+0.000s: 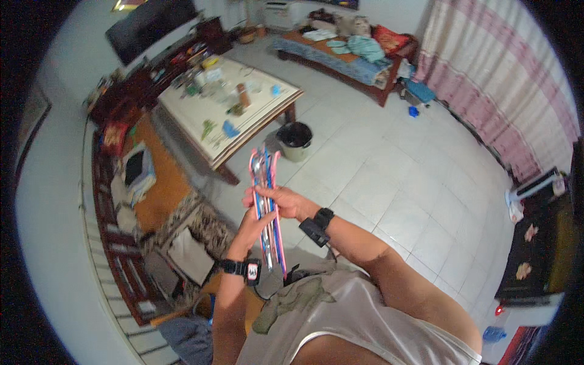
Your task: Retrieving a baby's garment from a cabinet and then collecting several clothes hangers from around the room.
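A bundle of clothes hangers [266, 173], pink, blue and silvery, is held lengthwise in front of my body. My left hand [253, 223] grips the bundle from its left side near the middle. Slightly higher, my right hand [285, 200] closes round it from the right, with the thumb across the front. Both wrists wear black straps with small devices. A grey-green cloth [296, 303] lies at my waist against a light sleeveless top.
A low table [182, 105] with clutter stands ahead left, a bin [295, 141] by its corner. To the left runs a wooden bench [159, 173]; a daybed [319, 57] with clothes is at the back. Pale floor tiles [365, 182] lie to the right, towards long curtains [492, 91].
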The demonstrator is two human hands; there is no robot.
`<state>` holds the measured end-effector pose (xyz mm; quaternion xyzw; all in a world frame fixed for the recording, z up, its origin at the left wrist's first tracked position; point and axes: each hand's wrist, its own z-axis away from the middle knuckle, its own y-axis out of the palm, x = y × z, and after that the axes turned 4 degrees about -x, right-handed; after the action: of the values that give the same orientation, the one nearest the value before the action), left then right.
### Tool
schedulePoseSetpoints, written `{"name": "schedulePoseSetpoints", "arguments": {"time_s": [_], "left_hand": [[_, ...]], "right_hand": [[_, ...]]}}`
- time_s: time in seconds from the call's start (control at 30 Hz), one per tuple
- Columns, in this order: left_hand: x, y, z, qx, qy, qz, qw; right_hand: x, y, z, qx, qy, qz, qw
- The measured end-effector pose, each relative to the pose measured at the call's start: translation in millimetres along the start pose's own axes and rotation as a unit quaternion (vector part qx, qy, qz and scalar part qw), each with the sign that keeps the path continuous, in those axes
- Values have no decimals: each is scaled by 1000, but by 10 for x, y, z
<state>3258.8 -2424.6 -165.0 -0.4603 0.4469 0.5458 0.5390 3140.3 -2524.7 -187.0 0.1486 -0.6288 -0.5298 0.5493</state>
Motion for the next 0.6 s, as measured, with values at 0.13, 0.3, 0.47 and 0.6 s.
{"name": "schedulePoseSetpoints", "arguments": {"time_s": [0.13, 0.3, 0.47, 0.6], "left_hand": [[-146, 294, -475, 55, 27, -86, 994], [-182, 666, -1257, 118, -1, -272, 955], [-734, 1439, -1745, -11, 176, -298, 938], [-940, 2358, -2099, 56, 316, -261, 910]], "right_hand": [[450, -245, 190, -75, -56, 20, 995], [1110, -705, 480, -103, -152, -1, 983], [1707, -1206, 1103, -206, -258, 67, 942], [1859, -1774, 1604, -260, -270, 189, 907]]}}
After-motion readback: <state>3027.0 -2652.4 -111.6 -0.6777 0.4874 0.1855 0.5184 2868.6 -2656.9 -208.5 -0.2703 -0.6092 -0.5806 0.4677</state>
